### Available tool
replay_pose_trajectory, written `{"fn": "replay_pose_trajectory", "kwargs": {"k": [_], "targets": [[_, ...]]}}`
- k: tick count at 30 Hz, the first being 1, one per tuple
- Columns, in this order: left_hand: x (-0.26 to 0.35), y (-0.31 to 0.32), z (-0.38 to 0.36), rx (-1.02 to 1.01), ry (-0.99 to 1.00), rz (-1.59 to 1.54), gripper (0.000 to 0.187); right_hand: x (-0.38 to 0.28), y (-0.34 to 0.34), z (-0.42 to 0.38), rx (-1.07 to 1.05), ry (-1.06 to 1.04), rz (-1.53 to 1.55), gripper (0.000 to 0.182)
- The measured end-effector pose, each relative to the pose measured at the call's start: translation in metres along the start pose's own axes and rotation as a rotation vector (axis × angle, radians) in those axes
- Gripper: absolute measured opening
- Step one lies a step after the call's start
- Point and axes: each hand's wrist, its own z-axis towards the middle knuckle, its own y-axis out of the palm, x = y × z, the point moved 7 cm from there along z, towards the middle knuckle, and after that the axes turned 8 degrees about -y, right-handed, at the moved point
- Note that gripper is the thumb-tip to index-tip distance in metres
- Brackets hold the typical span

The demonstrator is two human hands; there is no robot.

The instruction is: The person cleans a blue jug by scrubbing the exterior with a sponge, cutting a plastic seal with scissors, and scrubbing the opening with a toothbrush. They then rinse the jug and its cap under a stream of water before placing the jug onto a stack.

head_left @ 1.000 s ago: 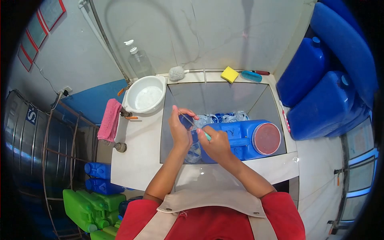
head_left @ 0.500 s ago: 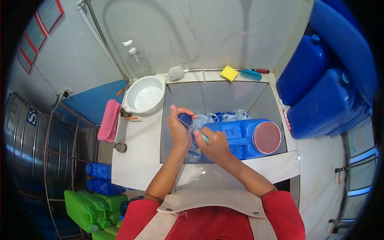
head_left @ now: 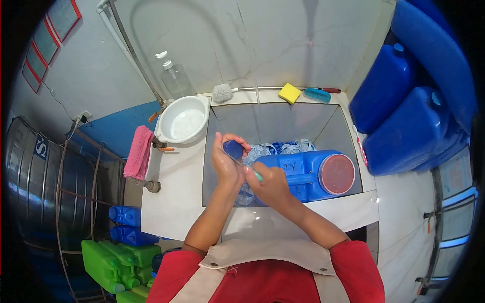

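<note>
My left hand is curled around a round blue cap above the sink. My right hand grips a thin tool with a green handle; its narrow shaft reaches up to the cap's lower edge. Below and to the right of my hands, a blue jug with a reddish round lid lies in the sink. Behind the jug and under my hands are several clear and blue plastic pieces, partly hidden.
A white basin, a pump bottle and a pink towel are at the left. Along the back ledge lie a round brush, a yellow sponge and a blue brush. Large blue jugs stand at the right.
The blue cap has turned in my left hand and now shows its flat face. My right hand and the tool have shifted slightly; less of the green handle shows.
</note>
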Motion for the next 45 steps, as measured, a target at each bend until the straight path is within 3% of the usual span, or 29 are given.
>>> {"fn": "replay_pose_trajectory", "kwargs": {"k": [1, 3, 4, 6, 7, 8, 10, 11, 13, 14, 16, 18, 20, 22, 24, 29, 34, 36, 37, 39, 40, 42, 43, 45], "targets": [[0.000, -0.002, 0.000, 0.006, 0.010, 0.015, 0.046, 0.002, -0.004, 0.003, 0.000, 0.001, 0.002, 0.035], [0.004, -0.014, -0.001, 0.057, 0.003, 0.100, 0.046, 0.030, -0.012, 0.006, -0.163, 0.347, 0.065, 0.037], [0.007, -0.022, 0.002, 0.102, -0.001, 0.178, 0.046, 0.041, -0.024, 0.005, -0.105, 0.376, 0.110, 0.038], [0.025, -0.074, 0.012, 0.300, 0.203, 0.599, 0.039, 0.079, -0.059, -0.006, -0.099, 0.536, 0.176, 0.045], [0.031, -0.110, 0.021, 0.328, 0.323, 0.809, 0.032, 0.097, -0.091, -0.012, 0.036, 0.468, 0.094, 0.047], [0.036, -0.144, 0.028, 0.344, 0.447, 1.017, 0.027, 0.122, -0.122, -0.030, 0.138, 0.667, -0.028, 0.047], [0.042, -0.202, 0.027, 0.544, 0.437, 1.499, 0.023, 0.171, -0.180, -0.057, 0.128, 0.655, -0.233, 0.042], [0.044, -0.215, 0.020, 0.545, 0.455, 1.626, 0.024, 0.186, -0.191, -0.072, 0.129, 0.663, -0.246, 0.042], [0.039, -0.224, 0.010, 0.539, 0.465, 1.747, 0.026, 0.209, -0.200, -0.106, 0.256, 0.748, 0.001, 0.029], [0.039, -0.229, 0.007, 0.593, 0.376, 1.792, 0.027, 0.209, -0.197, -0.114, 0.257, 0.750, -0.008, 0.029], [0.031, -0.228, 0.011, 0.638, 0.290, 1.836, 0.028, 0.196, -0.172, -0.117, 0.398, 0.638, 0.303, 0.028], [0.023, -0.183, 0.007, 0.539, 0.829, 1.702, 0.033, 0.179, -0.139, -0.115, 0.412, 0.598, 0.384, 0.030], [-0.005, -0.112, 0.003, 0.159, 0.586, 1.217, 0.036, 0.141, -0.104, -0.096, 0.209, 0.418, 0.164, 0.030], [-0.044, -0.051, -0.006, -0.141, 0.470, 1.144, 0.032, 0.116, -0.060, -0.088, 0.217, 0.366, 0.283, 0.027], [-0.076, -0.013, -0.020, -0.362, 0.515, 1.108, 0.028, 0.101, -0.032, -0.087, 0.233, 0.360, 0.251, 0.027], [-0.105, -0.022, -0.023, -0.310, 0.469, 0.996, 0.023, 0.096, -0.022, -0.085, 0.354, 0.312, 0.142, 0.028], [-0.111, -0.037, -0.034, -0.192, 0.377, 0.924, 0.027, 0.107, -0.024, -0.056, 0.228, 0.353, 0.078, 0.020], [-0.113, -0.044, -0.056, -0.102, 0.416, 1.008, 0.036, 0.112, -0.003, -0.027, -0.136, 0.172, 0.148, 0.013], [-0.111, -0.051, -0.066, -0.108, 0.411, 1.010, 0.036, 0.120, -0.002, -0.014, -0.132, 0.178, 0.146, 0.013], [-0.115, -0.063, -0.076, -0.239, 0.160, 1.219, 0.053, 0.121, 0.042, 0.000, -0.671, 0.154, 0.336, 0.010], [-0.108, -0.059, -0.077, -0.242, 0.159, 1.221, 0.053, 0.124, 0.047, 0.012, -0.667, 0.156, 0.337, 0.010], [-0.078, -0.019, -0.085, -0.392, 0.292, 1.299, 0.072, 0.134, 0.074, 0.006, -0.838, 0.421, 0.678, 0.012], [-0.075, -0.009, -0.078, -0.392, 0.289, 1.301, 0.072, 0.140, 0.077, 0.004, -0.838, 0.423, 0.680, 0.012], [-0.084, 0.034, -0.076, -0.626, 0.647, 1.726, 0.081, 0.166, 0.060, 0.016, -0.266, 0.652, 0.934, 0.020]]}}
